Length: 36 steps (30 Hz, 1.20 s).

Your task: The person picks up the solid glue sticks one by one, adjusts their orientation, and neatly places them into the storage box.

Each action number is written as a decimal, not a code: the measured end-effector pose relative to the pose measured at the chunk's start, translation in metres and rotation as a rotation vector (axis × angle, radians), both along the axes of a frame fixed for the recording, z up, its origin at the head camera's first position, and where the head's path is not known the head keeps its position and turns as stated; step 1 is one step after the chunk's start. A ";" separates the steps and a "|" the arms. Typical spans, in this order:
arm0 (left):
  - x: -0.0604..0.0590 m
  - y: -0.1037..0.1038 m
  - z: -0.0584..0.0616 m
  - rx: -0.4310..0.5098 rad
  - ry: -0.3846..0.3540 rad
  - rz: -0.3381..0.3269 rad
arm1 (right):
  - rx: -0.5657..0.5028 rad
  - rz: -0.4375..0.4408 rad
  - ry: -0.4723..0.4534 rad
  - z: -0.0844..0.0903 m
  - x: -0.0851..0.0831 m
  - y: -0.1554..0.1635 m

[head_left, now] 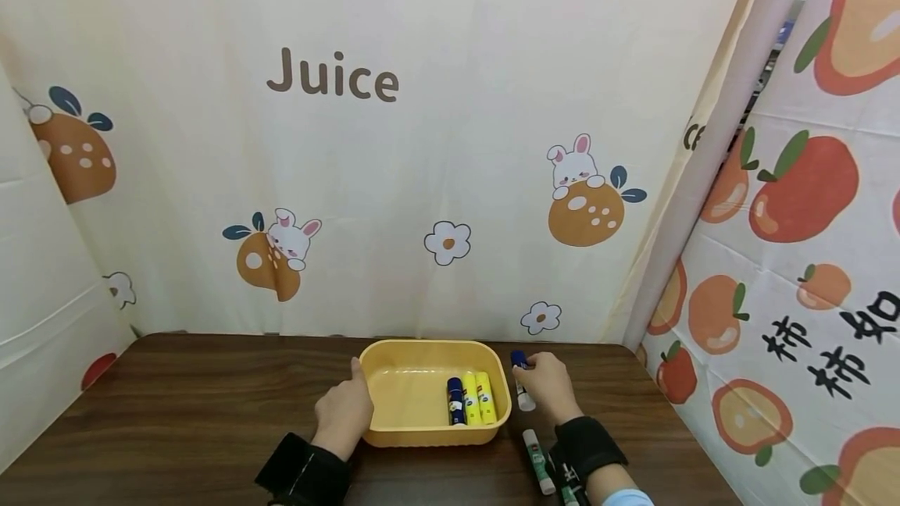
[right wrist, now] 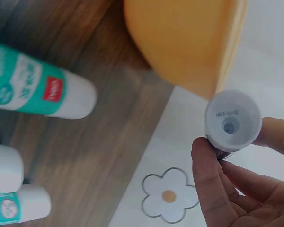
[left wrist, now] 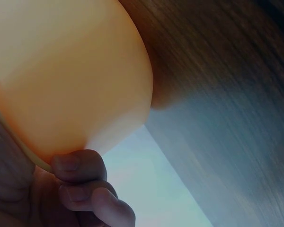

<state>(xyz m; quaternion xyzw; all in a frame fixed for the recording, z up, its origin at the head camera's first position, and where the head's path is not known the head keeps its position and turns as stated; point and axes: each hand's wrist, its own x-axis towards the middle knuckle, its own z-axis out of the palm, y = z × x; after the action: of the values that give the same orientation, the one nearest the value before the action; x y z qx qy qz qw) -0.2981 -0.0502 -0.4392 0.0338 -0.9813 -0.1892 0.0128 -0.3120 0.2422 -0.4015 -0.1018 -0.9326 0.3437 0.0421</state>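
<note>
left hand (head_left: 343, 415) grips the rim of the yellow tub (head_left: 394, 428) on the wooden table (head_left: 176, 412) — fingers curled under its wall; right hand (head_left: 548, 387) pinches a blue-capped glue stick (head_left: 520, 381) just right of the tub — three glue sticks (head_left: 469, 399) lie inside, green-labelled sticks (head_left: 538, 461) on the table near the right wrist

Dark wood-grain table (head_left: 183, 404). Cream backdrop curtain (head_left: 436, 139) printed "Juice", rabbits, flowers. Right side: persimmon-print cloth (head_left: 808, 272). Green-and-white glue sticks (head_left: 538, 461) lie on table.
</note>
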 end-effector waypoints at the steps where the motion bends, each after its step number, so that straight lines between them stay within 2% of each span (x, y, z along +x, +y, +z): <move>1: 0.000 0.000 0.000 0.000 -0.003 0.001 | -0.011 0.000 0.004 0.002 0.000 -0.002; 8: 0.001 -0.001 0.003 0.004 -0.036 0.005 | -0.036 0.018 -0.006 0.011 -0.001 -0.018; 21: 0.003 -0.001 0.002 0.009 -0.043 0.018 | -0.063 0.099 -0.035 0.003 -0.003 -0.062; 28: 0.002 0.001 0.001 0.007 -0.056 0.026 | -0.016 0.178 0.029 -0.011 -0.002 -0.084; 32: 0.002 0.003 0.001 0.012 -0.052 0.023 | -0.003 0.184 0.053 -0.020 0.001 -0.093; 36: 0.002 0.003 0.002 0.005 -0.037 0.023 | 0.099 0.218 0.123 -0.025 0.004 -0.104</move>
<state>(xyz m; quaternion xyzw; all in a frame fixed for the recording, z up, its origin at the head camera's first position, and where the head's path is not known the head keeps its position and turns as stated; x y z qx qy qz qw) -0.2965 -0.0472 -0.4375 0.0487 -0.9804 -0.1909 -0.0033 -0.3081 0.1383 -0.4264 0.0238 -0.9496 0.3054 0.0667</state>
